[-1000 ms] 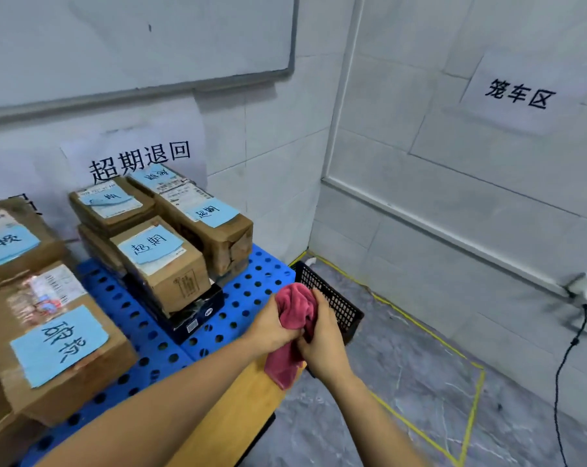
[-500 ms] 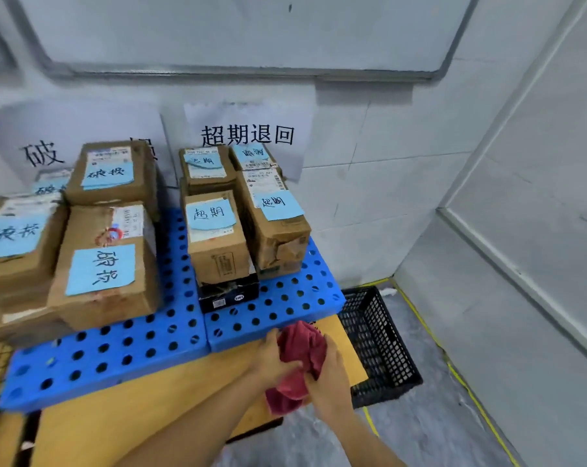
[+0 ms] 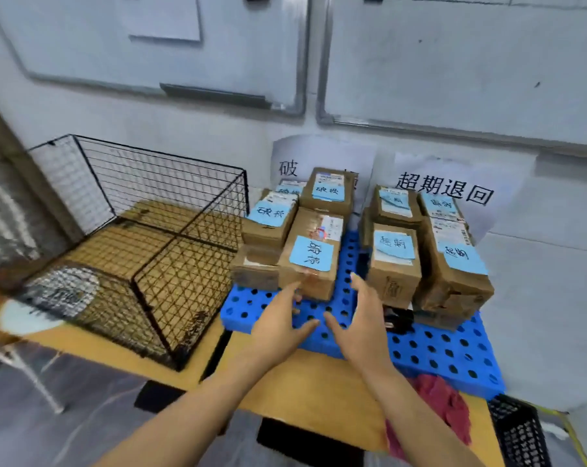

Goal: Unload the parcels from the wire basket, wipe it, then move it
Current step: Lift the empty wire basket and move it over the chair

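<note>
Cardboard parcels (image 3: 314, 257) noted 破损 and 超期 sit on the blue pallet (image 3: 437, 352) under the wall sign (image 3: 443, 192) 超期退回. Your wire basket (image 3: 144, 237) stands at the desk's (image 3: 305, 392) left end. Your left hand (image 3: 278, 321) and right hand (image 3: 363, 318) hover spread-fingered, holding nothing. The red cloth (image 3: 443, 402) lies at the desk's front right corner.

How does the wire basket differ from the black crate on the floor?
The wire basket stands on the table; the crate sits lower, on the floor. The wire basket is thin wire in wide mesh; the crate has thicker, finer lattice walls. Both are black and open-topped.
</note>
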